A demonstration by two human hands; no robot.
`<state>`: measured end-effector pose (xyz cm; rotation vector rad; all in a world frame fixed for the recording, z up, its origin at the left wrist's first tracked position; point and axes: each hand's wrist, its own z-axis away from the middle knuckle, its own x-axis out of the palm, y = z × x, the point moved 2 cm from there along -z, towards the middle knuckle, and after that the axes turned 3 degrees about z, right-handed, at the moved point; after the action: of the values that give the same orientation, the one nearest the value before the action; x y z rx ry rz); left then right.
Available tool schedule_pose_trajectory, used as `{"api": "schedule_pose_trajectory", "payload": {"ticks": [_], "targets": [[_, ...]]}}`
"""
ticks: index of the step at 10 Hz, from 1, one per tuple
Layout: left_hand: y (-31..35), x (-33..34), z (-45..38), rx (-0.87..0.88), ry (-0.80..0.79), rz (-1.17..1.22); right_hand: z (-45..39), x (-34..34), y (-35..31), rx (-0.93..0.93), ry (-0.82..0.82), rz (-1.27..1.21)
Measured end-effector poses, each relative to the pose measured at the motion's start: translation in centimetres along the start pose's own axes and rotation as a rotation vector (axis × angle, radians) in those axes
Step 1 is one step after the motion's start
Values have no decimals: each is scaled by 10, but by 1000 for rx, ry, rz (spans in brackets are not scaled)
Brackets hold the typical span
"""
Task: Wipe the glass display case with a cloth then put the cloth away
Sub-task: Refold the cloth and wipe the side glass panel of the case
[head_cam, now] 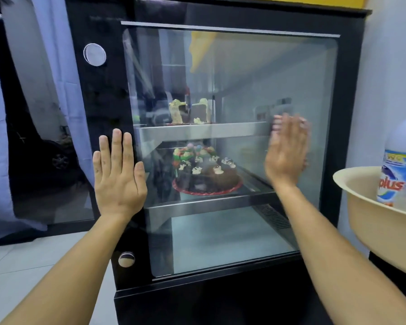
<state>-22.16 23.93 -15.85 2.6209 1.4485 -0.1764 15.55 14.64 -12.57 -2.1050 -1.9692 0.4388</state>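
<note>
A glass display case (220, 148) with a black frame fills the centre of the frame, and both bare hands are raised flat against its front. The left hand (117, 174), in the lower left of the middle, lies with straight fingers together on the black left frame at the edge of the pane, its grip released and holding nothing; it looks placed there to brace the body or steady the door. The right hand (286, 151), right of centre, is blurred, fingers extended against the glass, its grip also released as far as the blur allows; the smear suggests it is passing over the pane. No cloth shows in either hand or anywhere in view, so the task's cloth is out of sight, possibly in the basin, though that cannot be told. Inside the case, a chocolate cake (206, 172) on a red board sits on the lower shelf (209, 202), and cake slices (189, 111) stand on the upper shelf (202, 130). At the right edge a cream plastic basin (370, 221) holds a white bottle (401, 160) of cleaning liquid, kept near at hand for the wiping. Judging by this, wiping proper has not begun and the cloth must first be fetched.
</note>
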Motion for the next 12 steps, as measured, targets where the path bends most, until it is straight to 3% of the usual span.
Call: {"api": "schedule_pose_trajectory", "payload": {"ticks": [1, 2, 3, 4, 5, 6, 7, 8, 9, 10, 11, 12], "targets": [[1, 0, -1, 4, 13, -18, 63, -3, 40, 436, 9, -91], [2, 0, -2, 4, 12, -15, 174, 3, 9, 388, -61, 23], [2, -2, -1, 10, -2, -2, 224, 16, -60, -11, -193, 50], [1, -3, 0, 10, -11, 0, 152, 19, -86, -552, -219, 15], [0, -2, -1, 8, -5, 0, 66, 6, -47, -664, -152, 55], [0, -1, -1, 9, -5, 8, 44, -9, 32, -211, -53, 67], [1, 0, 0, 10, 4, 6, 102, -20, 87, 616, 1, -45], [1, -1, -1, 8, -2, 9, 183, -7, 55, 1034, -2, -120], [2, -1, 1, 7, -8, 19, 175, 9, -9, 560, -84, -63], [1, 0, -1, 7, -12, 19, 81, 10, -20, -63, -85, -4], [0, 0, 0, 8, -5, 14, 2, -2, 23, 14, -20, 20], [1, 0, 0, 6, -7, 22, 0, -22, 77, 389, 46, -91]]}}
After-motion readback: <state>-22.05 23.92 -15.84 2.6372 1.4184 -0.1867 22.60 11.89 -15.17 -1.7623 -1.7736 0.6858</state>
